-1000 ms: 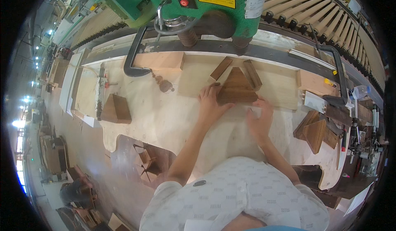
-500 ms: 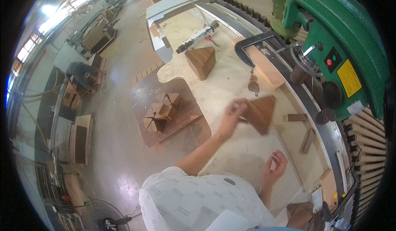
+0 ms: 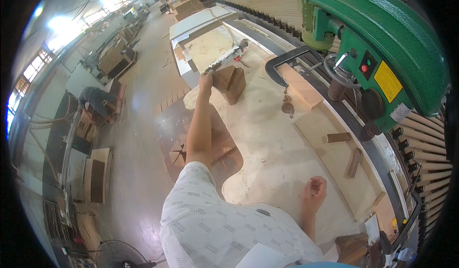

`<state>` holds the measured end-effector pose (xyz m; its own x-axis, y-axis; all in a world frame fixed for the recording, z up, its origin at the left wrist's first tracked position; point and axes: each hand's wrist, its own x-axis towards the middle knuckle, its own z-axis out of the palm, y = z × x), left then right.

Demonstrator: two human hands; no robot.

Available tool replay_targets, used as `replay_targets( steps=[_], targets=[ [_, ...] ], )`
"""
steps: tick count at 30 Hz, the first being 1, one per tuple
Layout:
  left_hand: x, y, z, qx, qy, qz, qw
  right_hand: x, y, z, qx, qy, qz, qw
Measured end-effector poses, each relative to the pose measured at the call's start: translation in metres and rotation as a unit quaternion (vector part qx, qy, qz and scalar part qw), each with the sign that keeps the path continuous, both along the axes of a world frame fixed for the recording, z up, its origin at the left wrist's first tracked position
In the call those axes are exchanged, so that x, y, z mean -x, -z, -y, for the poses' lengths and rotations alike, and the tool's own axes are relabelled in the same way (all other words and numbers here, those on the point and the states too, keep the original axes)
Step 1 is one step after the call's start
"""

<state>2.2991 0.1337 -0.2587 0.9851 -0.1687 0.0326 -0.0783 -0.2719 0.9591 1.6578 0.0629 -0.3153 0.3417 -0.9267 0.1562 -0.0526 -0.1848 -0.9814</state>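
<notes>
My left arm reaches far over the bench, and my left hand (image 3: 205,82) is closed at the dark near end of a white-splattered hand tool (image 3: 224,57) with a hose. The fingers are small in view. Right beside that hand, two thick triangular brown wooden blocks (image 3: 231,84) sit against each other, a dark seam between them. My right hand (image 3: 315,189) hovers over the near part of the pale bench top (image 3: 272,172), fingers loosely curled in, nothing visible in them. Smaller wedge-cut wooden pieces (image 3: 179,153) lie on a brown board (image 3: 167,124), partly hidden by my left forearm.
A green drill-press-like machine (image 3: 377,43) overhangs the right side. A black C-clamp (image 3: 282,65) grips a wooden strip (image 3: 300,88) there. Two small wood sticks (image 3: 338,137) lie on the right. Another brown block (image 3: 351,249) sits near my right elbow. A person (image 3: 98,100) bends over farther left.
My left hand has swung from the bench middle to far left. The triangular block it held now rests against the other block. My right hand's fingers have curled in more.
</notes>
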Motion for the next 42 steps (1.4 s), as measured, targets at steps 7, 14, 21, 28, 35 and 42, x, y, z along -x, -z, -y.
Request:
replay_targets(
  steps=[7, 14, 21, 28, 35, 42],
  targets=[
    [-0.008, 0.019, 0.015, 0.034, 0.017, 0.065, 0.997, 0.001, -0.001, -0.001, 0.040, 0.013, -0.018, 0.999],
    [-0.013, -0.003, 0.036, -0.075, 0.113, 0.092, 0.986, 0.002, 0.006, 0.004, 0.061, -0.009, -0.019, 0.998],
    [0.009, -0.016, -0.039, -0.299, 0.005, 0.375, 0.878, 0.026, -0.092, -0.013, 0.193, -0.002, -0.082, 0.978],
    [0.327, -0.029, 0.041, 0.064, 0.219, 0.349, 0.909, 0.169, -0.158, -0.005, 0.253, 0.320, -0.343, 0.846],
    [0.460, 0.010, 0.048, -0.004, 0.562, 0.295, 0.772, 0.278, -0.103, -0.019, -0.012, 0.170, -0.510, 0.843],
    [0.534, -0.010, 0.032, 0.042, 0.798, 0.091, 0.594, 0.200, -0.133, 0.000, 0.055, 0.274, -0.374, 0.884]
  ],
)
